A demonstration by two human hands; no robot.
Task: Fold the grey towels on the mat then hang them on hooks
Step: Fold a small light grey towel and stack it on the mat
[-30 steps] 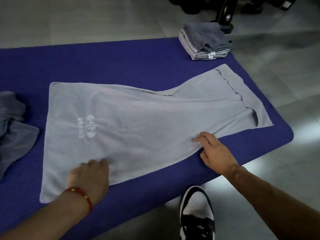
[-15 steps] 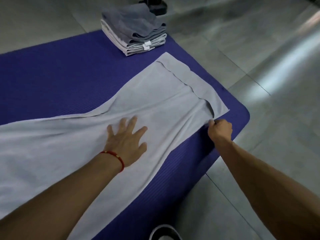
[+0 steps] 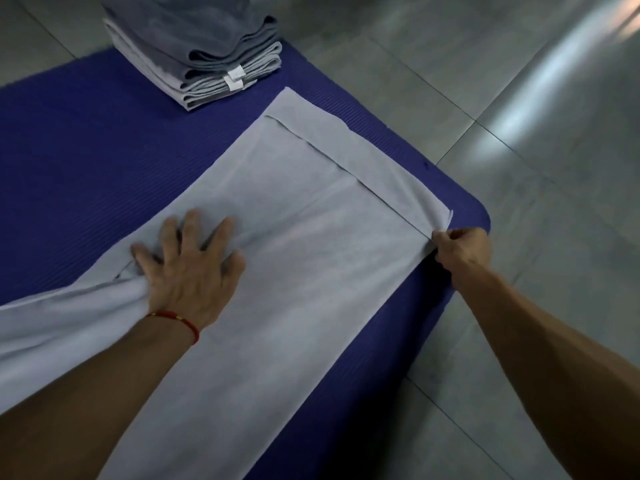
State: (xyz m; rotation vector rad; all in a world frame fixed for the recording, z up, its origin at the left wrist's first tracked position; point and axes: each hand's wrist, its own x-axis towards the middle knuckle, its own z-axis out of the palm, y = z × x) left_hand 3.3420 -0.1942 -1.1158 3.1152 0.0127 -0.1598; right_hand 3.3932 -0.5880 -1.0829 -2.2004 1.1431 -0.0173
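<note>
While left hand (image 3: 188,268) presses flat, right hand (image 3: 462,252) pinches towel (image 3: 311,258), purple mat (image 3: 86,161), tiled floor (image 3: 519,116).

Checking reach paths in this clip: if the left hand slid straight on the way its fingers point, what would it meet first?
Past the towel under the left hand, bare mat, then probably the folded stack.

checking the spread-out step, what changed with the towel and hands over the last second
The right hand slid from mid-edge to the towel's near right corner and now pinches it, pulling that end straighter. The left hand moved right onto the middle and presses flat, cloth bunching beside it. The turned-over end strip, folded stack and mat stayed.
</note>
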